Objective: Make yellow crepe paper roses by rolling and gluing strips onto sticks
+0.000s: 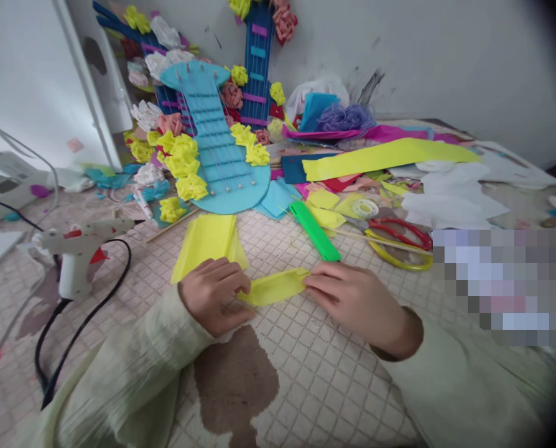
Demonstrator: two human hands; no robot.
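Observation:
A short yellow crepe paper strip (274, 288) stretches between my hands, just above the quilted tabletop. My left hand (217, 292) is closed on its left end, and my right hand (346, 297) pinches the right end. Behind my left hand lies a stack of yellow paper sheets (208, 239). A bright green bar-shaped tool (315, 231), perhaps a cutter, rests just beyond my right hand. Scissors with red and yellow handles (399, 242) lie farther right, beside a roll of clear tape (366, 208).
A white glue gun (79, 252) with a black cord stands at left. At the back, a light-blue guitar-shaped piece (213, 137) bears yellow paper flowers (182, 155). A long yellow strip (390, 160), purple yarn (346, 118) and white paper (455, 196) lie at the back right.

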